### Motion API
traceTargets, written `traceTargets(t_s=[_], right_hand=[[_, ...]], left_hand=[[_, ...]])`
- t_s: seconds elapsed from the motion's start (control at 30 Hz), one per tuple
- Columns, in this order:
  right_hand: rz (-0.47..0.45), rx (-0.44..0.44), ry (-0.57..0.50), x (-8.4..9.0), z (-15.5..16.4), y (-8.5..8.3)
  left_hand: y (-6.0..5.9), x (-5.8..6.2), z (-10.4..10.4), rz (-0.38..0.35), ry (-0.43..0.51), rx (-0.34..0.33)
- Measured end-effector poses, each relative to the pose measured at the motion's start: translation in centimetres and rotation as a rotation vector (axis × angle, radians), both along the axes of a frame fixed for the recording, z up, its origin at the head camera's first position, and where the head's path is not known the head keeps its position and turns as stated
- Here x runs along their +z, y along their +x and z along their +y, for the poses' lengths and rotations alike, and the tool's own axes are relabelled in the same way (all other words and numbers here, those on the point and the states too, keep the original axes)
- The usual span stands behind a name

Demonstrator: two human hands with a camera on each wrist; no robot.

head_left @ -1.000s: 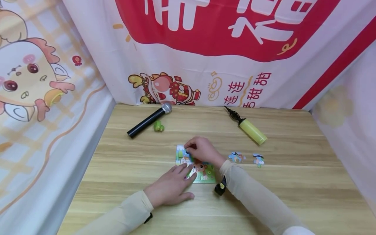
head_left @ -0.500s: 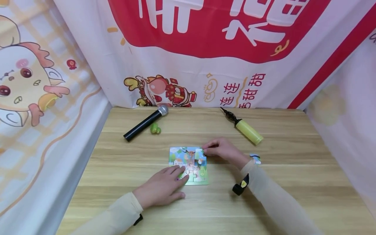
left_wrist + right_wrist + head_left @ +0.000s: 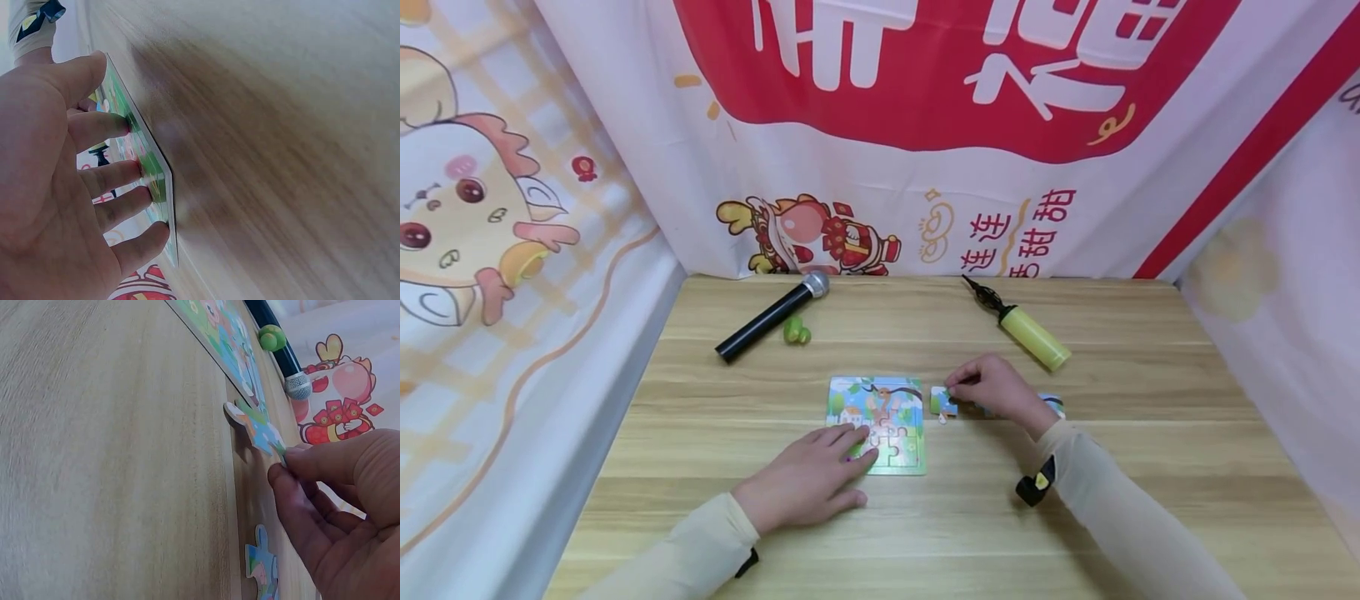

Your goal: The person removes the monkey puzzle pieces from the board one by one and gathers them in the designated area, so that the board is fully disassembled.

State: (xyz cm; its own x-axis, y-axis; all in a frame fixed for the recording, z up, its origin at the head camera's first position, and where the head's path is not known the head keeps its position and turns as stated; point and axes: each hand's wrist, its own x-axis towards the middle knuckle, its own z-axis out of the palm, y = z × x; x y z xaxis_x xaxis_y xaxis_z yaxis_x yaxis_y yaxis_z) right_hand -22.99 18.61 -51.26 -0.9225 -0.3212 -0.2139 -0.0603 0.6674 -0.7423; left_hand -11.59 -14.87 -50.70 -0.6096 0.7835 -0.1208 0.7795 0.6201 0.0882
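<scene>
Our left hand [image 3: 808, 479] presses spread fingers on the puzzle board [image 3: 880, 417], steadying it, while our right hand [image 3: 996, 392] pinches a loose piece [image 3: 942, 402] beside it.

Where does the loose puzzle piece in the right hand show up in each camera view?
Head: the puzzle piece sits centre frame, just right of the puzzle board, pinched by the right hand.
Left wrist: not in view.
Right wrist: the piece is upper centre, at the fingertips.
Shared landmark: the puzzle board, seen in all three views.
</scene>
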Motion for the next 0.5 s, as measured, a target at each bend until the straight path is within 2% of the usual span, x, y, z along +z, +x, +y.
traceTargets(t_s=[0.3,0.5], right_hand=[[0.031,-0.014,-0.031,0.1,-0.4,0.4],[0.087,0.069,-0.026,0.8,-1.6,0.8]], left_hand=[[0.0,0.2,0.3,0.017,-0.005,-0.006],[-0.5,0.4,0.6,0.009,0.004,-0.008]])
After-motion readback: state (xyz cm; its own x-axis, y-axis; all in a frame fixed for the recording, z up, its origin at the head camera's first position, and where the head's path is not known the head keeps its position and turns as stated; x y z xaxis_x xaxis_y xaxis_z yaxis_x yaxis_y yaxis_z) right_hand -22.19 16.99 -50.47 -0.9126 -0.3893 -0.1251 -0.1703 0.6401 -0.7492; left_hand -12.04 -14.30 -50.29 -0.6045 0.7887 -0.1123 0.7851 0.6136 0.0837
